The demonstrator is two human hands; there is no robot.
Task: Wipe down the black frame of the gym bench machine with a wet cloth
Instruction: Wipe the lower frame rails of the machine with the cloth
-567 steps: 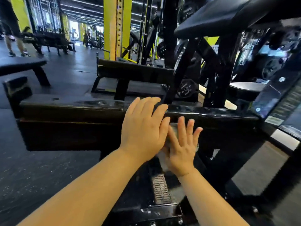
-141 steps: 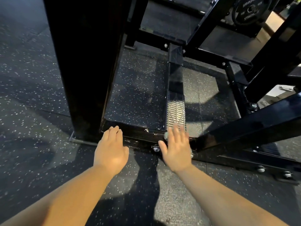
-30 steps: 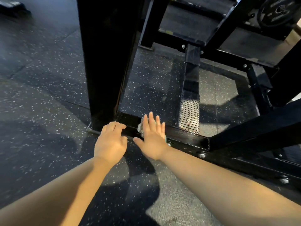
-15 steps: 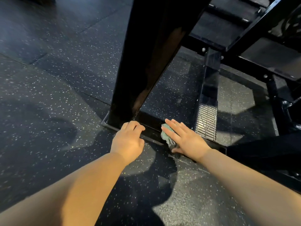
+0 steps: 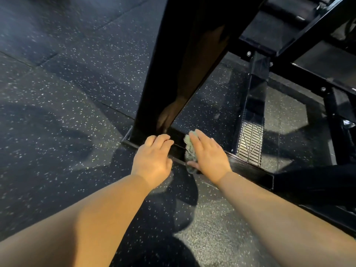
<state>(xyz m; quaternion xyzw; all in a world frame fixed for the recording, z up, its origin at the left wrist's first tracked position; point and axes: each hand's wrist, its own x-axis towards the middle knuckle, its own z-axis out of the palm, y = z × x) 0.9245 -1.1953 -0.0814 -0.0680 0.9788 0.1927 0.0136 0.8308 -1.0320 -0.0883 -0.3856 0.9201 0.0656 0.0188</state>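
Observation:
The machine's black frame has a low base bar (image 5: 248, 166) on the floor and a wide upright post (image 5: 173, 64) rising from its left end. A pale green wet cloth (image 5: 189, 149) lies draped over the base bar just right of the post. My right hand (image 5: 209, 157) presses on the cloth with straight fingers, its thumb at the cloth's near edge. My left hand (image 5: 152, 160) rests on the bar at the post's foot, fingers loosely bent, holding nothing.
A ribbed metal foot plate (image 5: 250, 143) sits on a centre beam to the right of my hands. More black beams (image 5: 300, 78) cross behind it. Speckled rubber flooring (image 5: 67, 112) spreads to the left and in front.
My right hand has slid the cloth leftward along the base bar, from near the foot plate to close beside my left hand. My left hand stayed at the post's foot.

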